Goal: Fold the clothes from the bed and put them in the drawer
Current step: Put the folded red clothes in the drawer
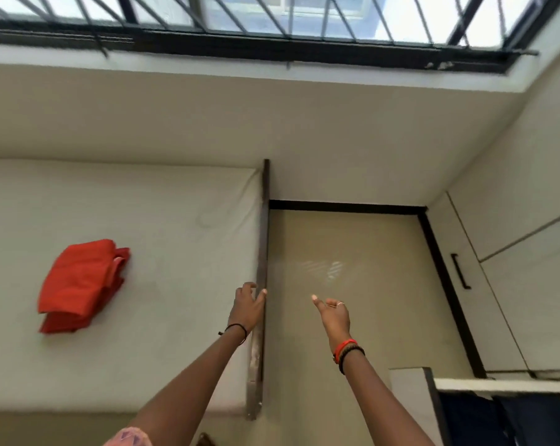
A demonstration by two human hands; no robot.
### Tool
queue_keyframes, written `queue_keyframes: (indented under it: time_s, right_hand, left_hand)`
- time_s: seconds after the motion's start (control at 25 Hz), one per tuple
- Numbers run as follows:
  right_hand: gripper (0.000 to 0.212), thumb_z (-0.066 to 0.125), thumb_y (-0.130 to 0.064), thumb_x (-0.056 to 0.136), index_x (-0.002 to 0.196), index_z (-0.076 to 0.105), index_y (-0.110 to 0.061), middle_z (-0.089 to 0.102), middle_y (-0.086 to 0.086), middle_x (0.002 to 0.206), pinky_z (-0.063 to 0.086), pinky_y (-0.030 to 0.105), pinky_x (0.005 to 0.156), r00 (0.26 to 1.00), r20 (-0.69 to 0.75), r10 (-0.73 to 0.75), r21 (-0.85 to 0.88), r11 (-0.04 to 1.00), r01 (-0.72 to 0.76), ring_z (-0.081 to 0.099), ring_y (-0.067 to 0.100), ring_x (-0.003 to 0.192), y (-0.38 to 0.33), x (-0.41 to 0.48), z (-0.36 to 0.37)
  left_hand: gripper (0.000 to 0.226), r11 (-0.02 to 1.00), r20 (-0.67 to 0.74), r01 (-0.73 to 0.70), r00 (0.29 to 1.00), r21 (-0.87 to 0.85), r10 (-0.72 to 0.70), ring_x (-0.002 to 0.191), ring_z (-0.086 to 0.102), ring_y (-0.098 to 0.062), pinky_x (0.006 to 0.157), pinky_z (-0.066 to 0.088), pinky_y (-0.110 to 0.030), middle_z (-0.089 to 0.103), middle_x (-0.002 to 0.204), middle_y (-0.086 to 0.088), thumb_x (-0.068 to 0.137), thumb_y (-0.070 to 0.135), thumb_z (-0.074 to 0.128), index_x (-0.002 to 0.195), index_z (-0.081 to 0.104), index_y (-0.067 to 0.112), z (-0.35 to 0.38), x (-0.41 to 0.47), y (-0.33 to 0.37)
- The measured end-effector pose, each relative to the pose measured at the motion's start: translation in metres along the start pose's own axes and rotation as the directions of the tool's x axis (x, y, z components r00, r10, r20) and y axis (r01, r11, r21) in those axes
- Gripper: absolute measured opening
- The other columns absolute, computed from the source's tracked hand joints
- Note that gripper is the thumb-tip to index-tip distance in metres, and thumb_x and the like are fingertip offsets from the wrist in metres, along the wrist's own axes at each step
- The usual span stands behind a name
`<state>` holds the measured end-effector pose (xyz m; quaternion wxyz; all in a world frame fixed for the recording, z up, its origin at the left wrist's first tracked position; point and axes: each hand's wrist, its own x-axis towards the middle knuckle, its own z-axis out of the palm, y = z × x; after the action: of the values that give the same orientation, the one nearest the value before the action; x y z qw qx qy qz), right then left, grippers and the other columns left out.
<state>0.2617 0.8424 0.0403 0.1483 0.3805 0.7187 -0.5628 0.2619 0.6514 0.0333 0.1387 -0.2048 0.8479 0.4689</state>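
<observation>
Head view: bed on the left, with its dark side rail running near to far. Bare floor lies right of the rail, up to the wardrobe. Folded red clothes sit on the bed, well left of both hands. The drawer is open, near right. Left hand is at the rail, fingers loosely curled and empty; contact unclear. Right hand is over the floor, relaxed and empty.

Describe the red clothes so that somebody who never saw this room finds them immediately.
Start at the white mattress below the barred window. On its left part lies a folded red pile. It is the only coloured thing on the mattress.
</observation>
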Motion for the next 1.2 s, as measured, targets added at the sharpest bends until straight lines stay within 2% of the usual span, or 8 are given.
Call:
queue_keyframes:
  time_s: [0.16,0.32,0.4,0.64,1.0,1.2]
  right_hand:
    - [0.041,0.073,-0.034,0.080,0.106,0.054,-0.008,0.059,0.008,0.100,0.046,0.036,0.087,0.997,0.070,-0.036,-0.031,0.999,0.039,0.052,0.022,0.090,-0.029,-0.027,0.102]
    - [0.044,0.076,-0.035,0.077,0.104,0.056,-0.007,0.057,0.007,0.094,0.042,0.033,0.077,0.982,0.174,-0.070,-0.059,0.995,0.081,0.049,0.020,0.083,-0.046,-0.053,0.191]
    - [0.042,0.076,-0.037,0.076,0.100,0.055,-0.011,0.054,0.004,0.092,0.041,0.033,0.075,0.969,0.237,-0.075,-0.083,0.992,0.097,0.048,0.018,0.083,-0.049,-0.065,0.229]
    - [0.046,0.074,-0.037,0.080,0.109,0.051,-0.010,0.055,0.005,0.108,0.045,0.042,0.098,0.941,0.333,-0.052,-0.177,0.977,0.117,0.051,0.021,0.104,-0.053,-0.081,0.302]
    - [0.061,0.074,-0.040,0.078,0.121,0.046,-0.008,0.049,0.006,0.117,0.042,0.044,0.103,0.892,0.450,0.046,-0.257,0.963,0.080,0.047,0.022,0.112,-0.076,-0.076,0.391]
    - [0.071,0.074,-0.043,0.078,0.129,0.041,-0.007,0.045,0.006,0.120,0.040,0.045,0.106,0.856,0.504,0.113,-0.310,0.949,0.057,0.045,0.025,0.122,-0.079,-0.074,0.442]
  left_hand:
    - [0.038,0.994,-0.083,0.069,0.994,-0.085,-0.076,0.107,0.056,-0.026,0.091,0.041,-0.030,0.047,0.129,-0.015,0.097,0.031,0.051,0.127,0.048,0.009,-0.092,0.019,-0.043]
    - [0.036,0.978,-0.178,0.113,0.973,-0.176,-0.144,0.110,0.054,-0.027,0.088,0.038,-0.026,0.049,0.127,-0.017,0.096,0.028,0.053,0.125,0.049,0.007,-0.167,0.034,-0.084]
    - [0.036,0.964,-0.227,0.148,0.953,-0.222,-0.199,0.112,0.053,-0.028,0.090,0.038,-0.027,0.050,0.125,-0.019,0.096,0.027,0.054,0.124,0.050,0.005,-0.198,0.039,-0.109]
    - [0.035,0.928,-0.305,0.210,0.902,-0.308,-0.306,0.111,0.053,-0.030,0.091,0.039,-0.030,0.052,0.123,-0.021,0.095,0.025,0.055,0.122,0.052,0.003,-0.253,0.052,-0.167]
    - [0.037,0.872,-0.352,0.290,0.829,-0.394,-0.435,0.109,0.054,-0.032,0.092,0.041,-0.033,0.058,0.117,-0.020,0.093,0.023,0.058,0.122,0.053,0.000,-0.312,0.107,-0.212]
    - [0.038,0.861,-0.336,0.314,0.823,-0.401,-0.457,0.111,0.054,-0.030,0.092,0.041,-0.034,0.057,0.118,-0.017,0.094,0.027,0.057,0.123,0.052,0.004,-0.336,0.137,-0.229]
